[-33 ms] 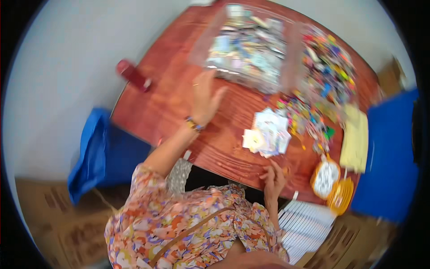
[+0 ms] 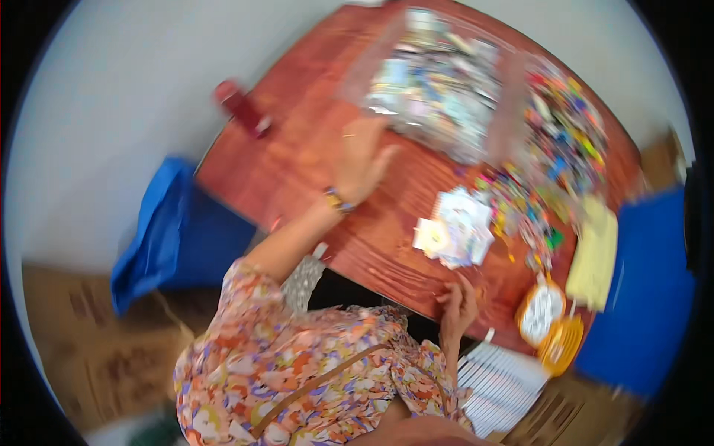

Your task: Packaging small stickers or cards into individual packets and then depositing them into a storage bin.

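My left hand (image 2: 363,160) is open, fingers stretched out and thumb apart, over the reddish wooden table. Its fingertips come close to the near edge of a clear plastic bag (image 2: 439,89) full of small packets. At the table's front edge, my right hand (image 2: 459,303) rests with fingers loosely bent and apart, and nothing shows in it. Just beyond it lies a loose stack of white paper cards or packets (image 2: 465,223), a pale yellow one (image 2: 431,236) on its left side. Motion blurs the fingertips and small items.
Colourful small trinkets (image 2: 520,197) spill from a second clear bag (image 2: 565,126) at the right. Nearby are a folded yellow cloth (image 2: 593,256) and two orange-rimmed pieces (image 2: 541,312). A dark red cylindrical object (image 2: 242,108) stands far left. Blue bags (image 2: 160,230) and cardboard boxes (image 2: 111,357) flank the table.
The head view has swung slightly, so the table and its things sit further right and lower in the picture. Both hands keep about the same places on the table.
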Tool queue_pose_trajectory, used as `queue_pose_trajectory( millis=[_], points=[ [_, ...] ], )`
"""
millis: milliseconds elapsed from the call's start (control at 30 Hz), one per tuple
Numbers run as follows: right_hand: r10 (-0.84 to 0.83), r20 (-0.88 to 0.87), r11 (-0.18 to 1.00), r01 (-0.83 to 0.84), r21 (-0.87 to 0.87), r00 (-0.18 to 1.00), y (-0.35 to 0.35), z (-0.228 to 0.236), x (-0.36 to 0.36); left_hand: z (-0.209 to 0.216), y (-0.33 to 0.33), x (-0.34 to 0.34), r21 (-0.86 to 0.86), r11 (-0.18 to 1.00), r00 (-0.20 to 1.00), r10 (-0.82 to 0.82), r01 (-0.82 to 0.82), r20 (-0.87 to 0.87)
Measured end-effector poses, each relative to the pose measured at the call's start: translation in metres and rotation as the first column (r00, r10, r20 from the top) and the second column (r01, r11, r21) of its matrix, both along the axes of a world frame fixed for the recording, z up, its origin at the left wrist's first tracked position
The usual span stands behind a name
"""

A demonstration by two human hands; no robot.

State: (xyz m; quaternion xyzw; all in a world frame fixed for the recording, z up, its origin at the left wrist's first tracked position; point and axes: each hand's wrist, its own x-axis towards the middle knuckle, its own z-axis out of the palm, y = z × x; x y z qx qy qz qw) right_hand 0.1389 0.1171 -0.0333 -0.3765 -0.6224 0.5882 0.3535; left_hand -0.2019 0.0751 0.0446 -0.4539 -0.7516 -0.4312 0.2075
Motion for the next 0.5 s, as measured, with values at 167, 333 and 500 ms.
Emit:
queue_pose_trajectory(
  millis=[167,333,500],
  points=[
    [0.017,0.017,0.989,-0.02,0.145,1.0,-0.006,-0.005,0.004,-0.03,-0.047,-0.02,-0.144,0.989,1.0,-0.013,0.015,0.015],
    [0.154,0.084,0.973,-0.166,0.158,0.984,-0.003,-0.008,0.007,-0.062,-0.158,-0.049,-0.217,0.889,0.908,0.418,-0.404,0.021],
    [0.147,0.108,0.96,-0.169,0.223,0.983,-0.007,0.0,0.005,-0.083,-0.224,-0.037,-0.297,0.812,0.859,0.507,-0.503,-0.068]
  ],
)
